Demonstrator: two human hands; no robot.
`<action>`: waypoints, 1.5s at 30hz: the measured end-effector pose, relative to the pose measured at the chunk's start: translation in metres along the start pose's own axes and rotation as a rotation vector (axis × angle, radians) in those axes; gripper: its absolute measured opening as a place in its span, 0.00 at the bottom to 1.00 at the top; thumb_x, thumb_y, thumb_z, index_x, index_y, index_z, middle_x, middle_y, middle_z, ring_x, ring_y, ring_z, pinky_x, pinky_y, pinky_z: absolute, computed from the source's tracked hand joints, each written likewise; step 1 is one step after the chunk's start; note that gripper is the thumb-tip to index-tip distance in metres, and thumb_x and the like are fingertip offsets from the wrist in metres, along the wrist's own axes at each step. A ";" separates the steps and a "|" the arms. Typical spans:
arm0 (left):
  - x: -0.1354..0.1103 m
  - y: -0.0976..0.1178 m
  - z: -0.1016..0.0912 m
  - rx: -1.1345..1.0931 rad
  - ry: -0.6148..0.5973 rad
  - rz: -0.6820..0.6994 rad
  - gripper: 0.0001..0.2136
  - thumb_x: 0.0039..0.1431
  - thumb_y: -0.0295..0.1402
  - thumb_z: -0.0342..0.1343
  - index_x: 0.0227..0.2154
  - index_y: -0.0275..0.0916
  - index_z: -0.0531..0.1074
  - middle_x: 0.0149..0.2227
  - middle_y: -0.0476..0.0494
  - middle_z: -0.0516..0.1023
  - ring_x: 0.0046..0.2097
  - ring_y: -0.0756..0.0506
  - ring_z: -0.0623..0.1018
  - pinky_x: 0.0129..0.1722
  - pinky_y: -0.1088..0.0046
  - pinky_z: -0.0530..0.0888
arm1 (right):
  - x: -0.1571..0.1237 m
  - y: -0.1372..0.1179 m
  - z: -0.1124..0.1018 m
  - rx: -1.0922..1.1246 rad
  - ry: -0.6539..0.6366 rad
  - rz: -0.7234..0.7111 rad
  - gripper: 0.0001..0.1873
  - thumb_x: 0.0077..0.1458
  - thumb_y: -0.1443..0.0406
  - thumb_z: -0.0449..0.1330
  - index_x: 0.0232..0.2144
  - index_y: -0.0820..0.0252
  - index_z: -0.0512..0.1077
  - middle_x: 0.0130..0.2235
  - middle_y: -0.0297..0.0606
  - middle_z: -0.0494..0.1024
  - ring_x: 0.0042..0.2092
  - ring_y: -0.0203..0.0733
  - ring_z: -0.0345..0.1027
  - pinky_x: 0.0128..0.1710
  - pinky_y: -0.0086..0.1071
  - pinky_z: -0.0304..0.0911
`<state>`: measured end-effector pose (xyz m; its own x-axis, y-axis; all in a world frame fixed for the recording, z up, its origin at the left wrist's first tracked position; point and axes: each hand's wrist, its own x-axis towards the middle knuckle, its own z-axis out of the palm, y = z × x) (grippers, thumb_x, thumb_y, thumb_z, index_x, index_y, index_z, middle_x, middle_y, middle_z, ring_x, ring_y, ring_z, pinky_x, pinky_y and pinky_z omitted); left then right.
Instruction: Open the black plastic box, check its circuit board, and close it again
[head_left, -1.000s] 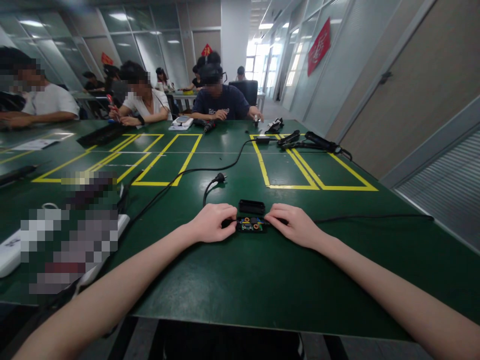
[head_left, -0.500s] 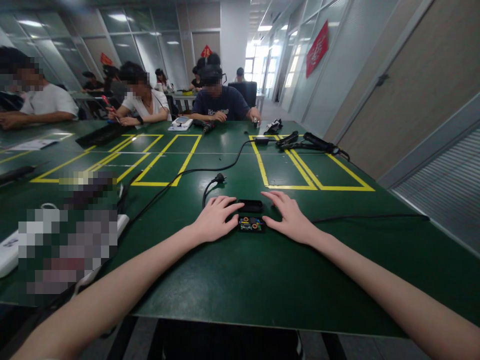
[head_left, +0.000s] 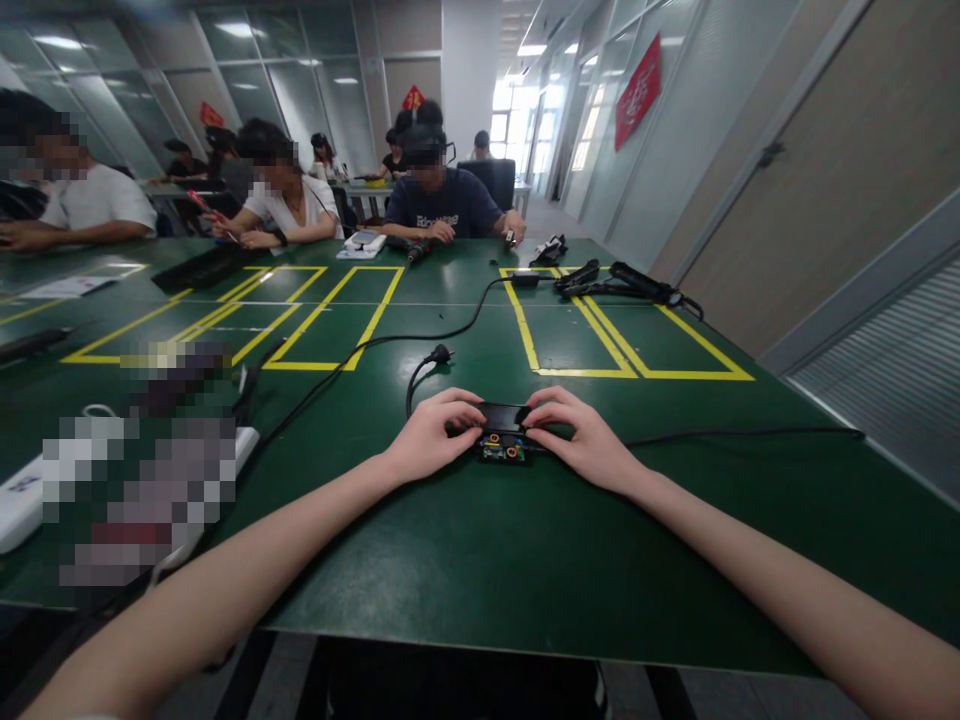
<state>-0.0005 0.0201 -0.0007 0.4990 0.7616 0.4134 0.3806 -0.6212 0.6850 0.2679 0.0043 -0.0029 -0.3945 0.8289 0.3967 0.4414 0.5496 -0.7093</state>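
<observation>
My left hand (head_left: 431, 437) and my right hand (head_left: 581, 440) pinch the two ends of a black plastic cover (head_left: 504, 417) between thumb and fingers. The cover is tilted, its smooth outer face turned towards me. Just on the near side of it lies the open lower half of a power adapter, with its circuit board (head_left: 504, 450) and copper coils exposed. Whether the cover touches that lower half, I cannot tell. A black power plug (head_left: 439, 354) on a short cord rests beyond my left hand, and a black cable (head_left: 750, 434) runs off to the right.
Yellow tape rectangles (head_left: 536, 325) mark the green table (head_left: 420, 580). A long black cord (head_left: 390, 340) crosses it to black tools (head_left: 637, 284) at the far right. White power strips (head_left: 244, 450) lie left, partly blurred. Across the table, a person (head_left: 457, 205) sits near a drill (head_left: 415, 252).
Both hands have closed on the black cover, which lay flat with its hollow side up. It is now tilted and turned with its outer face towards me.
</observation>
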 end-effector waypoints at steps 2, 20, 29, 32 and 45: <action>0.001 -0.002 0.002 -0.146 0.025 -0.083 0.02 0.59 0.26 0.61 0.34 0.36 0.79 0.48 0.40 0.80 0.38 0.49 0.82 0.43 0.69 0.81 | 0.000 -0.002 0.002 0.076 0.025 0.012 0.05 0.60 0.62 0.63 0.35 0.55 0.77 0.47 0.42 0.74 0.44 0.44 0.76 0.47 0.43 0.77; 0.006 -0.003 0.000 -0.475 0.018 -0.323 0.10 0.51 0.28 0.64 0.34 0.38 0.68 0.37 0.47 0.80 0.32 0.50 0.82 0.35 0.73 0.79 | 0.002 -0.003 0.003 0.156 0.014 0.120 0.18 0.57 0.63 0.63 0.50 0.56 0.76 0.47 0.43 0.83 0.46 0.47 0.78 0.46 0.44 0.76; 0.009 0.000 -0.003 -0.478 0.031 -0.302 0.06 0.57 0.27 0.52 0.36 0.36 0.72 0.36 0.46 0.79 0.34 0.49 0.82 0.35 0.74 0.77 | 0.001 -0.008 0.001 0.157 0.005 0.105 0.17 0.56 0.62 0.64 0.49 0.56 0.78 0.46 0.43 0.83 0.43 0.46 0.77 0.45 0.43 0.76; 0.009 0.000 -0.003 -0.488 0.014 -0.318 0.07 0.60 0.30 0.52 0.38 0.36 0.73 0.37 0.44 0.80 0.34 0.49 0.82 0.34 0.74 0.76 | 0.001 -0.009 0.000 0.146 -0.019 0.098 0.17 0.56 0.63 0.63 0.49 0.56 0.78 0.47 0.43 0.83 0.40 0.45 0.76 0.44 0.43 0.76; 0.006 0.006 -0.006 -0.349 -0.029 -0.256 0.10 0.64 0.34 0.52 0.33 0.36 0.77 0.33 0.43 0.82 0.38 0.46 0.81 0.38 0.72 0.77 | -0.001 -0.011 -0.003 0.043 -0.062 -0.086 0.11 0.61 0.69 0.56 0.41 0.56 0.79 0.41 0.41 0.82 0.43 0.45 0.78 0.47 0.41 0.74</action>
<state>0.0007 0.0221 0.0095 0.4463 0.8744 0.1904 0.2109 -0.3096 0.9272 0.2659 -0.0025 0.0062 -0.4789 0.7701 0.4215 0.3695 0.6123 -0.6989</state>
